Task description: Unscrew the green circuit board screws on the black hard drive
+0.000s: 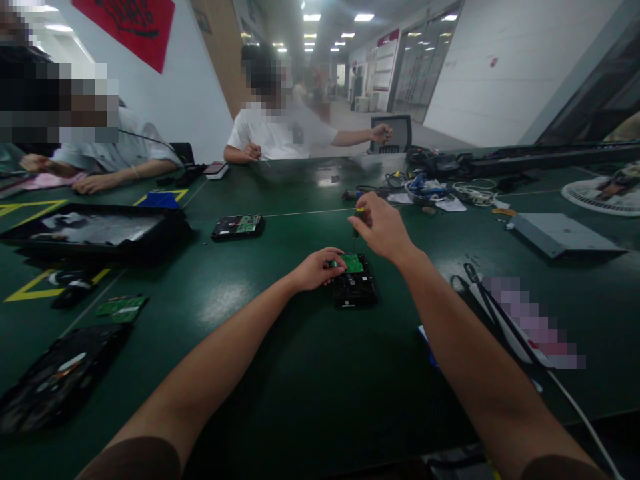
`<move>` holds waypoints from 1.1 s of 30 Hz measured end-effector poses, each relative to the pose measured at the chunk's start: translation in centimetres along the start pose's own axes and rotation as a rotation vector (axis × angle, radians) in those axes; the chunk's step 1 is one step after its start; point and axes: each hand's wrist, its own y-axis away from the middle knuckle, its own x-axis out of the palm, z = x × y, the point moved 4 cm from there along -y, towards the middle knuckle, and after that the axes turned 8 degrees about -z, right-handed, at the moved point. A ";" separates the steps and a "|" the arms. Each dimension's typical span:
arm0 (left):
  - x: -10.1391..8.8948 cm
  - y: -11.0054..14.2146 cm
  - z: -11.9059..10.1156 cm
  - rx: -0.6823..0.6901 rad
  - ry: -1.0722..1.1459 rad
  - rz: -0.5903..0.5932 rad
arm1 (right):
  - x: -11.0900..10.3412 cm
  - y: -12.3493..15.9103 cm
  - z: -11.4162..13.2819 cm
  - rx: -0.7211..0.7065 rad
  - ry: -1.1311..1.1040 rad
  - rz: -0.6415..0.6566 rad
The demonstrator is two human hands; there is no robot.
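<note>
Right hand (386,225) is gripping screwdriver (357,225), left hand (316,270) clasping hard drive (356,292) at ten o'clock; apparent screw-turning is needing straight pressure.

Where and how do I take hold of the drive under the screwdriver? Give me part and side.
Likely the left and right edges of the drive at its near end, coming from the near side. It lies flat with straight edges, and that end looks free: the left grip rests farther back, and the screwdriver stands over the far end.

Bright ceiling lights (364,17), glare on tabletop (300,373)
</note>
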 end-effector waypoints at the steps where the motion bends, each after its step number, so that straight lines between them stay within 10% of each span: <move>1: 0.0 0.0 0.0 -0.002 -0.002 -0.001 | 0.0 0.0 0.0 -0.001 -0.004 -0.001; 33: 0.0 0.0 0.1 0.004 0.014 -0.004 | 0.0 -0.3 -1.0 0.045 0.004 -0.090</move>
